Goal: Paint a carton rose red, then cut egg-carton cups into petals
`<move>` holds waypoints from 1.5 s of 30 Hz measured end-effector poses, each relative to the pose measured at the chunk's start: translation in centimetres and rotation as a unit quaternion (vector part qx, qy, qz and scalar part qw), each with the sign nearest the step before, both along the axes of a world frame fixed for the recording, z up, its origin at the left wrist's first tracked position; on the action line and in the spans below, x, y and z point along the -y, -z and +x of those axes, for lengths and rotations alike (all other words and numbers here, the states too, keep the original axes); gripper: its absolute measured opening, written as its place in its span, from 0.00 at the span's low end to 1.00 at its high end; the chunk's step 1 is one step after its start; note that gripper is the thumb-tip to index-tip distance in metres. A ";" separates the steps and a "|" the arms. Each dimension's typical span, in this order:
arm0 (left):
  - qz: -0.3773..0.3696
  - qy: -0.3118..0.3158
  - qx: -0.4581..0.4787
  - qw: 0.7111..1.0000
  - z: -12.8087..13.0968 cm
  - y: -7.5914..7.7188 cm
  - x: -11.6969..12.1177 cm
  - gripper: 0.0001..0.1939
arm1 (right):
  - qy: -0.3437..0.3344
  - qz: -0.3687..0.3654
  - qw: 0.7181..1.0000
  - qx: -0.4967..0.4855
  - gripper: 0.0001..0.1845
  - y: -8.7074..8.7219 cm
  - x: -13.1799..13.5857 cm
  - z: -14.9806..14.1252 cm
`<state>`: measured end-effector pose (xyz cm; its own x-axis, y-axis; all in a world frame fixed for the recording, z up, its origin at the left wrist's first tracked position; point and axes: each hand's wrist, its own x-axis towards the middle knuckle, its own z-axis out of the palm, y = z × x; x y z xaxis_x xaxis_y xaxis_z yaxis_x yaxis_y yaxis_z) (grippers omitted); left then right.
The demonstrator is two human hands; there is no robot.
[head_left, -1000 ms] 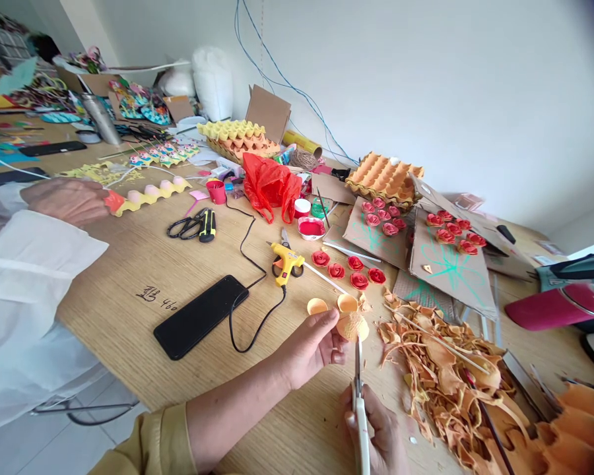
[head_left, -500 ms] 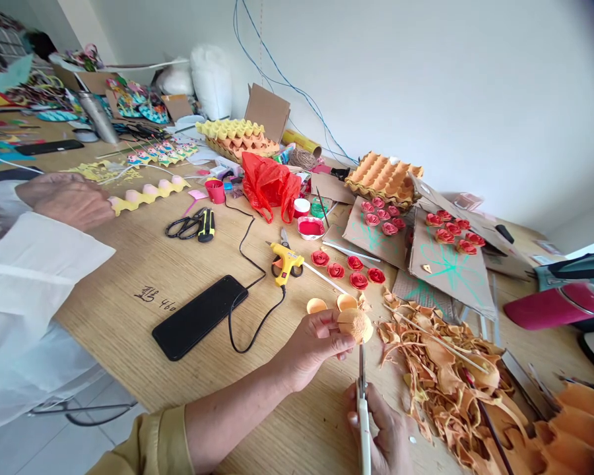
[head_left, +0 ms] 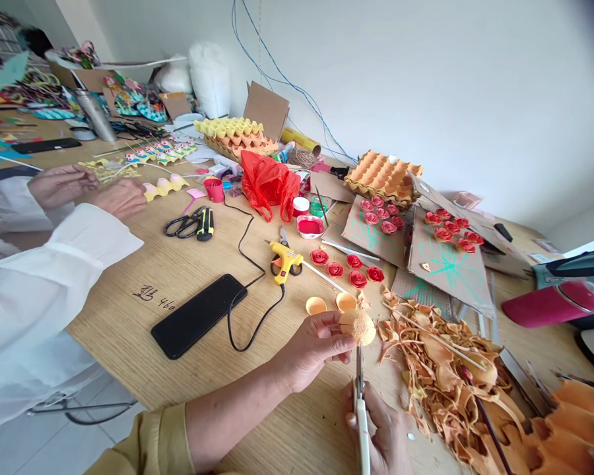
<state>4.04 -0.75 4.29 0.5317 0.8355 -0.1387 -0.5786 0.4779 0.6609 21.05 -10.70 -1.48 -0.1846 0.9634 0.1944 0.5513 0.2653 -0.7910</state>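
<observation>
Between the thumb and fingers of my left hand [head_left: 319, 346] is an orange egg-carton cup [head_left: 359, 326], its rounded base facing me. My right hand [head_left: 383, 429] grips white-handled scissors [head_left: 361, 409], whose blades point away from me and reach the cup's lower edge. How far the blades are apart is hard to see. Two more cut cups, a left one [head_left: 316, 305] and a right one [head_left: 346, 302], sit just beyond my left hand. Behind them several red paper-pulp roses [head_left: 355, 262] lie on the wooden table [head_left: 208, 389].
Orange carton scraps [head_left: 440, 376] heap up at right. A yellow glue gun [head_left: 286, 259] with its cord and a black phone [head_left: 198, 315] lie at left. Cardboard pieces [head_left: 450, 277] carry more roses. At far left a co-worker's hands [head_left: 113, 196] handle a yellow carton strip [head_left: 165, 187].
The cup in my left hand has turned slightly, and the scissors have shifted a little left. The co-worker's hands have moved right and apart along the yellow strip.
</observation>
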 end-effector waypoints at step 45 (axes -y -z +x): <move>-0.069 0.015 0.032 0.997 1.0 0.2 0.9 0.22 | 0.066 -0.074 0.988 -0.118 0.28 2.1 0.9 -1.6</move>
